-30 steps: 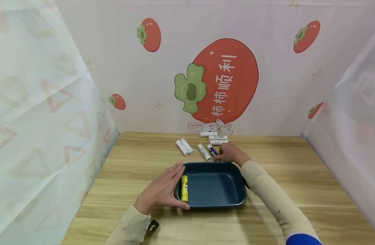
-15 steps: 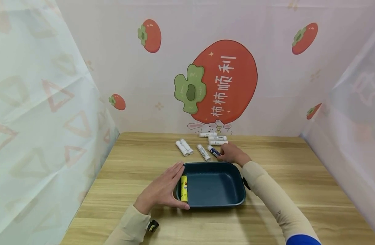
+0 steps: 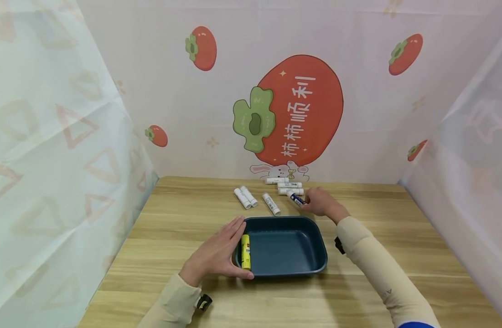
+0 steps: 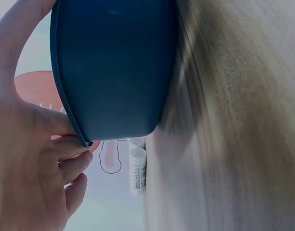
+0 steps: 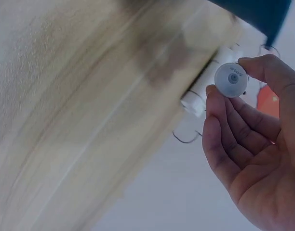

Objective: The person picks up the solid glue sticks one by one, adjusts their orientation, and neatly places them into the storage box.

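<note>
My right hand (image 3: 319, 202) pinches a dark-blue glue stick (image 3: 297, 199) with a white cap, just beyond the tray. The round pale base of that glue stick (image 5: 231, 80) faces the right wrist camera, between thumb and fingertips. My left hand (image 3: 219, 249) spans the left end of a dark teal tray (image 3: 281, 276), thumb at the near rim and fingers at the far corner. Inside the tray, along its left wall, lies a yellow glue stick (image 3: 245, 252). In the left wrist view, fingers touch the rim of the tray (image 4: 116, 72).
Beyond the tray lie several white sticks: a pair (image 3: 245, 197) at left, a single one (image 3: 271, 204) in the middle, and a cluster (image 3: 290, 185) near the back wall. A printed backdrop (image 3: 357, 150) closes off the wooden table's (image 3: 382, 218) far edge.
My right hand has moved right and slightly away with the dark-blue glue stick, widening the gap to the single white stick. My left hand stays on the tray.
</note>
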`<act>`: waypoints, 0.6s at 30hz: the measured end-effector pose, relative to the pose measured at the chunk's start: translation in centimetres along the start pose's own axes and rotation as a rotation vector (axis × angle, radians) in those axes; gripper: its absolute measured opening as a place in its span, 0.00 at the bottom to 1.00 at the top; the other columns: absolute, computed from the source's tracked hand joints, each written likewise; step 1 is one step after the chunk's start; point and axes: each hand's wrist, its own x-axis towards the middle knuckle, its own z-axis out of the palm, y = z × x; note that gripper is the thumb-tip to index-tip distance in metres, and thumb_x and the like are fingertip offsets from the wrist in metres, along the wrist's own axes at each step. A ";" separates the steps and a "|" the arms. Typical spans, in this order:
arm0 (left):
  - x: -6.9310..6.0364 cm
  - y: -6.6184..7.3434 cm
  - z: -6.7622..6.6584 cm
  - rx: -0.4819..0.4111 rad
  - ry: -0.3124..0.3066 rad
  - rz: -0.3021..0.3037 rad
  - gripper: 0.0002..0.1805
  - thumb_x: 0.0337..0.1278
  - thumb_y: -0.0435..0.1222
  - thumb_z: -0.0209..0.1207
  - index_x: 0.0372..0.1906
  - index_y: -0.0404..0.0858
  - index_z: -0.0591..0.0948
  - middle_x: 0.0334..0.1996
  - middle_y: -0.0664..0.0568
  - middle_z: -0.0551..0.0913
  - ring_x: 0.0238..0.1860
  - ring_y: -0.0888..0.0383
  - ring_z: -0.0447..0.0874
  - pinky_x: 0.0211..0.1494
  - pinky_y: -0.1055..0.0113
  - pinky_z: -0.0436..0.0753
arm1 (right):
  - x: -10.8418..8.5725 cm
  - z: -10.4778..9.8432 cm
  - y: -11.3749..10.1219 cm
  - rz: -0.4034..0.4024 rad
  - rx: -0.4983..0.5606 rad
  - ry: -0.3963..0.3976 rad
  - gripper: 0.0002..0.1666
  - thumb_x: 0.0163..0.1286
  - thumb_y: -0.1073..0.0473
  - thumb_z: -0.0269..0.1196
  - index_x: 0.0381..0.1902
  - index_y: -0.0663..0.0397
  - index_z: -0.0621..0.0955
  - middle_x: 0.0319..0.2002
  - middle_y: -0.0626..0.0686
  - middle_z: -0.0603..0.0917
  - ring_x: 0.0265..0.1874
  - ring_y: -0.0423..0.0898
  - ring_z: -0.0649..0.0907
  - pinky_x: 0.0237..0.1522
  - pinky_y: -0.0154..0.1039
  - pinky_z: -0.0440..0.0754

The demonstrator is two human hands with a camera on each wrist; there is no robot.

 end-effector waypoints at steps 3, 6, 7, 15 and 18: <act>0.0 0.0 0.0 0.005 0.002 -0.006 0.74 0.45 0.79 0.63 0.84 0.31 0.54 0.87 0.40 0.47 0.87 0.42 0.49 0.86 0.46 0.62 | -0.8 -0.7 -0.3 -0.014 0.016 0.024 0.18 0.71 0.53 0.70 0.22 0.56 0.86 0.17 0.46 0.73 0.19 0.43 0.71 0.23 0.34 0.67; 0.0 0.1 0.1 0.012 0.004 -0.009 0.74 0.45 0.79 0.63 0.84 0.31 0.53 0.87 0.40 0.47 0.87 0.42 0.49 0.86 0.46 0.62 | -1.5 -1.3 -0.5 -0.029 0.034 0.056 0.16 0.69 0.54 0.70 0.22 0.54 0.86 0.17 0.46 0.75 0.19 0.42 0.72 0.23 0.33 0.68; 0.0 0.2 0.1 0.016 0.006 -0.008 0.74 0.45 0.79 0.63 0.84 0.31 0.53 0.87 0.40 0.47 0.87 0.42 0.49 0.86 0.46 0.61 | -1.8 -1.4 -0.6 -0.030 0.041 0.065 0.16 0.69 0.54 0.70 0.23 0.54 0.86 0.18 0.46 0.76 0.19 0.42 0.72 0.23 0.33 0.69; 0.2 0.6 0.3 0.045 0.014 -0.010 0.74 0.47 0.79 0.61 0.84 0.29 0.53 0.87 0.38 0.47 0.87 0.40 0.48 0.86 0.46 0.61 | -3.8 -2.3 -1.9 -0.011 0.096 0.106 0.14 0.70 0.54 0.70 0.27 0.56 0.87 0.20 0.49 0.79 0.19 0.43 0.75 0.21 0.34 0.72; 0.2 0.7 0.3 0.040 -0.002 -0.033 0.75 0.47 0.80 0.60 0.85 0.30 0.51 0.87 0.39 0.45 0.88 0.42 0.46 0.87 0.47 0.59 | -4.5 -2.5 -2.7 -0.012 0.100 0.128 0.13 0.70 0.54 0.70 0.28 0.57 0.87 0.21 0.50 0.81 0.19 0.43 0.75 0.21 0.34 0.73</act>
